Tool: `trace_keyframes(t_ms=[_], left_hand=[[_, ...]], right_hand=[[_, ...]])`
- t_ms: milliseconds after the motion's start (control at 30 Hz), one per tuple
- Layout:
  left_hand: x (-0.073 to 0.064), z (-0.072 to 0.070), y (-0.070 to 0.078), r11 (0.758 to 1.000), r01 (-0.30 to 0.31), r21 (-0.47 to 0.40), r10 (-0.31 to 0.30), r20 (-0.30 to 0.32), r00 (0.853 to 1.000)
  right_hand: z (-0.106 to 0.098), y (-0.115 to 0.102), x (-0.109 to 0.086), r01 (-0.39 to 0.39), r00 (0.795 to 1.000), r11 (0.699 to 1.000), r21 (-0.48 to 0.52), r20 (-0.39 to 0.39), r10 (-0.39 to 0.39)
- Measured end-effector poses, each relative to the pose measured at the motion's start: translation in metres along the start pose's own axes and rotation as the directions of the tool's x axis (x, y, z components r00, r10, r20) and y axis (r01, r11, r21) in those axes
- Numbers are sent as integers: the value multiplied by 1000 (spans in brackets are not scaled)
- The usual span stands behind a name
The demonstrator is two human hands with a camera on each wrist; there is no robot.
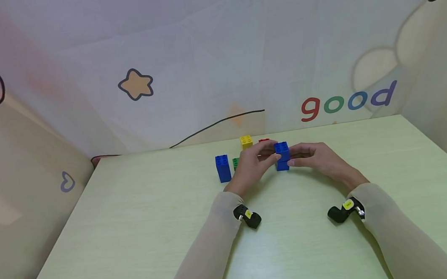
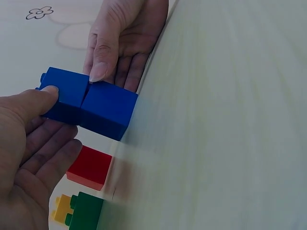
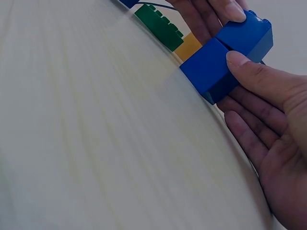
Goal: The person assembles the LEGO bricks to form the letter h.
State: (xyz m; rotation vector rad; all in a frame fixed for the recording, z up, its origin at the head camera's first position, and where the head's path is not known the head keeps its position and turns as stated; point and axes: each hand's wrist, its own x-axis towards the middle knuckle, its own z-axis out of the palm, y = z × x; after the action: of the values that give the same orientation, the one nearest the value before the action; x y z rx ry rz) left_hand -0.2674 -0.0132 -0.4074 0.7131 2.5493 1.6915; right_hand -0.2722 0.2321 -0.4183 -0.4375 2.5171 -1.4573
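Two blue toy building bricks stand one on top of the other in front of me. My left hand (image 1: 250,165) pinches the upper blue brick (image 1: 282,151) from the left, its thumb lying on the near face. From the other side my right hand (image 1: 319,159) grips the lower blue brick (image 1: 282,166), thumb close to the seam. In the left wrist view a thin wedge-shaped gap shows between the upper brick (image 2: 66,91) and the lower brick (image 2: 110,109). Studs on the upper brick point upward in the head view.
Left of my hands stands a tall blue brick piece (image 1: 223,169), with a green brick (image 1: 235,163) partly hidden behind my left hand. Farther back are a yellow brick (image 1: 246,142) and a red brick (image 2: 90,167). A printed cloth wall (image 1: 205,73) borders the table's (image 1: 156,223) far edge.
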Motion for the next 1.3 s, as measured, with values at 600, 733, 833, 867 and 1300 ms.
trace_keyframes(t_ms=[600,733,833,867,1300], left_hand=[[-1,0,-1,1000,-3,-29,2,-6,1000],[-1,1,-5,998,-10,-65,9,-14,1000],[0,2,-8,994,-15,-106,13,-19,1000],[0,2,-9,993,-15,-120,13,-20,1000],[-1,5,-6,998,-48,-45,47,-20,999]], right_hand=[[0,-1,0,4,1000,1000,31,-1,-3],[1,0,0,-2,1000,1000,29,-8,2],[2,0,0,-4,1000,1000,25,-12,4],[2,0,0,-5,1000,1000,22,-12,5],[1,-1,0,-5,1000,1000,8,-8,5]])
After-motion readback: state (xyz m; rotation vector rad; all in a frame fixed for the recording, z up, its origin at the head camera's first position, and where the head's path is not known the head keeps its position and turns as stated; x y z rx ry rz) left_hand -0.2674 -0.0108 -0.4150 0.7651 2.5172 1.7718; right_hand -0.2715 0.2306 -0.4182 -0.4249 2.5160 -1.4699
